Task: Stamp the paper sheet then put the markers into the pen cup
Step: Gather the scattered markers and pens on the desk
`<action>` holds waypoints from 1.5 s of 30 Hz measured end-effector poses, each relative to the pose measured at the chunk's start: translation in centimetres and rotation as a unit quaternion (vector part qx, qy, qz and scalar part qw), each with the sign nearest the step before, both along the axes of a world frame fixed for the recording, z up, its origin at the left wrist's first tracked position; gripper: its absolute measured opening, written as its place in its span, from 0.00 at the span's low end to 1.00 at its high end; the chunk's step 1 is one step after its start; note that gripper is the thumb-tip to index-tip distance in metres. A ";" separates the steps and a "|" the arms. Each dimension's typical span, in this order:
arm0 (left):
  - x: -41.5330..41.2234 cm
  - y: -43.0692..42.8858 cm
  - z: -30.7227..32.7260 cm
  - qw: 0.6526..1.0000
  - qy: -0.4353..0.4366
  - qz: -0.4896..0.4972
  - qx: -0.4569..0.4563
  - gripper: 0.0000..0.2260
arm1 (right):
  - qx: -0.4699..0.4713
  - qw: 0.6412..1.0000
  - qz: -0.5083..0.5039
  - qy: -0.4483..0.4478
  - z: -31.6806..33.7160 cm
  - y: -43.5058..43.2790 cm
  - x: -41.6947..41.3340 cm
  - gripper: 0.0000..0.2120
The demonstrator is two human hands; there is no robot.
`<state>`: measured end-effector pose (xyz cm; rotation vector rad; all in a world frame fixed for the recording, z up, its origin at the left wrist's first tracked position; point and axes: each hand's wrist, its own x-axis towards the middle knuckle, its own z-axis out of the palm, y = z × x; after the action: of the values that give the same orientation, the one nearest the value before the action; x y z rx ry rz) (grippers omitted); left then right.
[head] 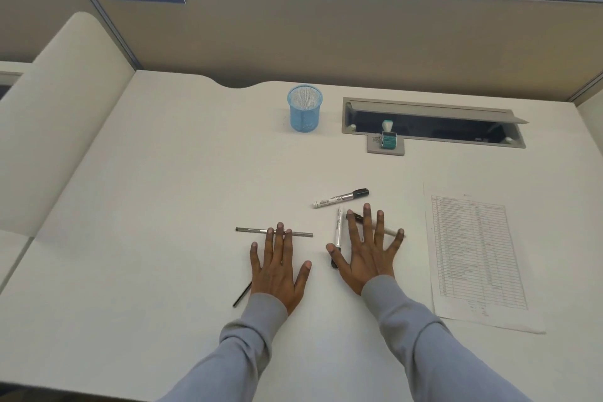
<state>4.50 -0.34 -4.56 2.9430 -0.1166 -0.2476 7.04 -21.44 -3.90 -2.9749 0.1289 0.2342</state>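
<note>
Head view: both hands flat on the desk (163,206).
Left hand (277,268) and right hand (367,254), fingers spread, grip nothing; markers (341,198) lie nearer than the pen cup (304,109).

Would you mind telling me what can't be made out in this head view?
- Marker under the right hand: mostly covered.
- Thin dark pen: upper end hidden by the left hand.
- Paper sheet: print too small to read.
- Stamp label: too small.
</note>
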 end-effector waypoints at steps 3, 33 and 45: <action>1.2 0.1 0.1 1.000 0.001 0.023 0.003 0.36 | 0.004 1.000 0.015 -0.005 0.1 0.5 1.9 0.40; 7.4 5.0 0.6 0.997 0.015 0.065 -0.033 0.27 | 0.068 0.989 0.133 0.000 -0.3 10.6 4.4 0.29; 2.1 4.8 0.2 0.992 0.014 0.125 -0.002 0.33 | 0.027 0.998 0.052 0.035 -0.7 7.4 2.4 0.31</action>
<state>6.58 4.45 -4.38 2.9090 0.2530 -0.2491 9.45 -14.08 -4.57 -2.9240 -0.0252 0.3477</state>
